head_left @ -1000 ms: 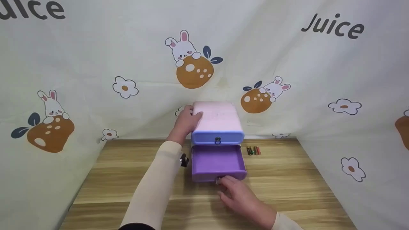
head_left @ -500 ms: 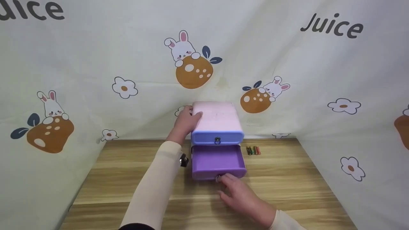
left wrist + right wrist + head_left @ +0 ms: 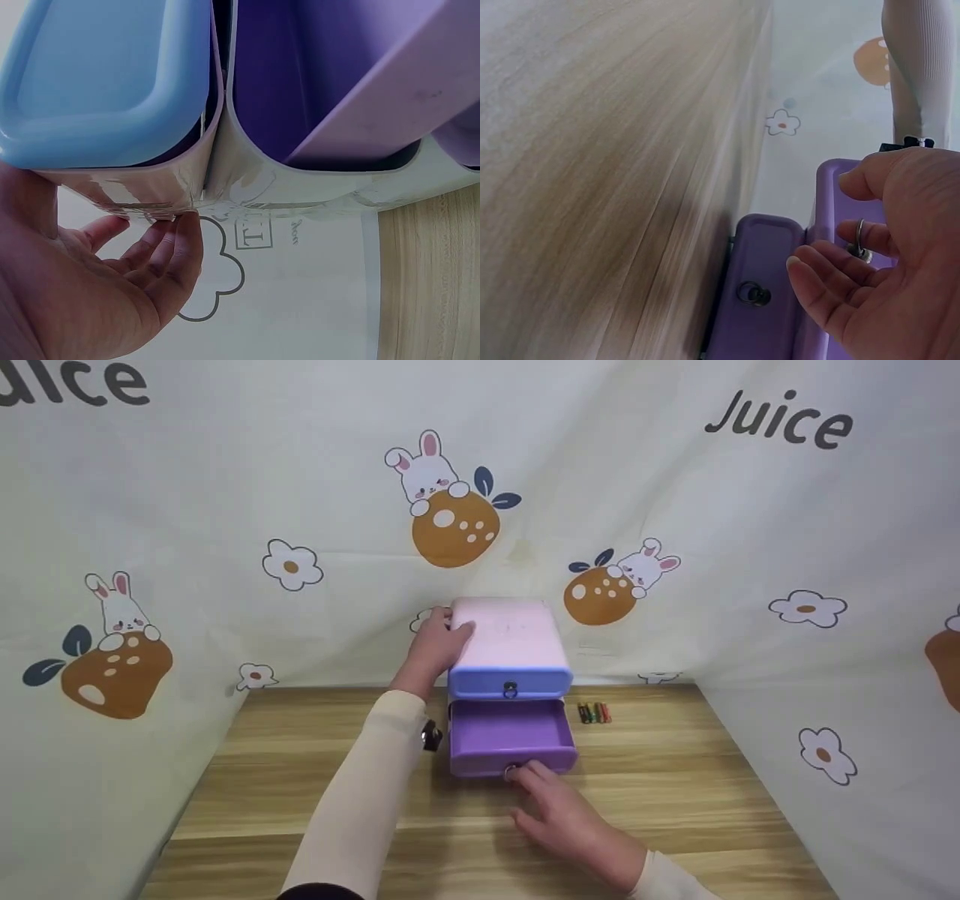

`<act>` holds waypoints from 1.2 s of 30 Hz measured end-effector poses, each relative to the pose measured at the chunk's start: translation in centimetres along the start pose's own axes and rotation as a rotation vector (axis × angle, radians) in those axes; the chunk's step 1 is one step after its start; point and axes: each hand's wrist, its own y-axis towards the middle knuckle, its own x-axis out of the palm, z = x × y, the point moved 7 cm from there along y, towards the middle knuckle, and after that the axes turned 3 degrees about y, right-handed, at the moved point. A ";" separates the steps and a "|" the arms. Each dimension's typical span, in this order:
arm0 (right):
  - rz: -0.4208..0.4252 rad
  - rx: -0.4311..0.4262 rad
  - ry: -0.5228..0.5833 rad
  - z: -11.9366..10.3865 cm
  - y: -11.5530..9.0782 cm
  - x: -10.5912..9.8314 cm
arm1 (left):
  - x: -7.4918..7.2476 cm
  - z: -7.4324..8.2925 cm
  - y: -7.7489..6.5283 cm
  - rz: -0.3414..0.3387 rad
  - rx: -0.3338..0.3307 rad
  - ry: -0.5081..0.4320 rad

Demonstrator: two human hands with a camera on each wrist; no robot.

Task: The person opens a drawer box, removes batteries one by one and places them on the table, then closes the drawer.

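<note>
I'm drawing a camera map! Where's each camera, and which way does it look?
Head: on the person's head, facing forward and down at the drawer box; left hand, right hand, left sleeve and right sleeve show.
Left wrist: on that wrist, facing the drawer box's side and front; left hand shows.
Right wrist: on that wrist, facing the open purple drawer; right hand and left sleeve show.
Head and right wrist views share that drawer.
</note>
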 end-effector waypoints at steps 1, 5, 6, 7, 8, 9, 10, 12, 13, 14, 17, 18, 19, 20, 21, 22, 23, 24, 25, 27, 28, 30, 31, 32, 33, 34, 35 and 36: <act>-0.001 0.002 0.003 0.0 0.0 0.0 | 0.0 0.0 0.0 0.000 0.000 0.001; -0.005 0.008 0.017 0.0 0.2 -0.1 | 0.0 0.1 0.0 0.005 0.001 0.004; -0.007 0.012 0.019 0.1 0.3 -0.1 | 0.0 0.1 -0.1 0.005 0.001 0.001; -0.009 0.018 0.022 0.1 0.4 -0.1 | 0.0 0.1 0.0 0.005 0.001 -0.001; -0.012 0.024 0.026 0.1 0.4 -0.1 | 0.0 0.0 0.0 0.005 0.001 -0.003; -0.017 0.032 0.029 0.2 0.5 -0.1 | 0.0 0.0 0.0 0.004 0.001 -0.003; -0.021 0.037 0.031 0.2 0.5 -0.1 | 0.0 0.0 0.0 0.004 0.002 -0.001; -0.031 0.054 0.038 0.3 0.6 0.0 | 0.0 0.0 0.0 0.003 0.004 0.002; -0.033 0.059 0.042 0.3 0.6 0.0 | 0.0 0.0 0.0 0.004 0.005 0.005; -0.035 0.061 0.044 0.3 0.6 0.0 | 0.0 0.0 0.0 0.004 0.006 0.008; -0.028 0.063 0.043 0.2 0.7 -0.1 | 0.0 0.0 0.0 0.004 0.006 0.012; -0.024 0.062 0.044 0.2 0.8 -0.1 | 0.0 0.0 0.0 0.004 0.005 0.014; -0.019 0.058 0.045 0.2 0.8 -0.1 | 0.0 0.0 0.0 0.004 0.005 0.013; -0.012 0.054 0.044 0.2 0.8 -0.1 | 0.0 0.0 0.0 0.004 0.004 0.014; -0.007 0.051 0.048 0.1 0.9 -0.1 | 0.0 0.0 0.0 0.005 0.005 0.012; 0.000 0.045 0.051 0.1 0.9 -0.2 | 0.0 -0.1 0.0 0.006 0.003 0.012; 0.006 0.037 0.052 0.1 0.9 -0.2 | 0.0 -0.1 0.0 0.007 0.004 0.010; 0.012 0.031 0.054 0.0 1.0 -0.2 | 0.0 -0.1 0.1 0.008 0.005 0.008; 0.017 0.025 0.056 0.0 1.0 -0.2 | 0.0 -0.1 0.1 0.008 0.005 0.006; 0.026 0.012 0.057 0.0 1.0 -0.2 | 0.1 -0.1 0.1 0.008 0.004 0.002; 0.029 0.008 0.057 0.0 1.1 -0.2 | 0.1 -0.1 0.1 0.007 0.003 0.000; 0.033 0.005 0.061 0.1 1.1 -0.2 | 0.1 -0.1 0.0 0.008 0.000 -0.001; 0.035 0.004 0.061 0.1 1.2 -0.2 | 0.1 -0.1 0.0 0.007 -0.001 0.000; 0.037 0.003 0.062 0.1 1.2 -0.2 | 0.1 -0.2 0.0 0.007 -0.002 -0.001; 0.039 0.001 0.057 0.1 1.3 -0.3 | 0.1 -0.1 0.0 0.008 -0.002 0.002; 0.040 0.001 0.055 0.2 1.3 -0.3 | 0.1 -0.1 0.0 0.009 -0.003 0.002; 0.040 0.001 0.051 0.2 1.4 -0.3 | 0.1 -0.1 0.0 0.009 -0.004 0.003; 0.037 0.003 0.048 0.3 1.4 -0.2 | 0.1 -0.1 0.0 0.009 -0.004 0.003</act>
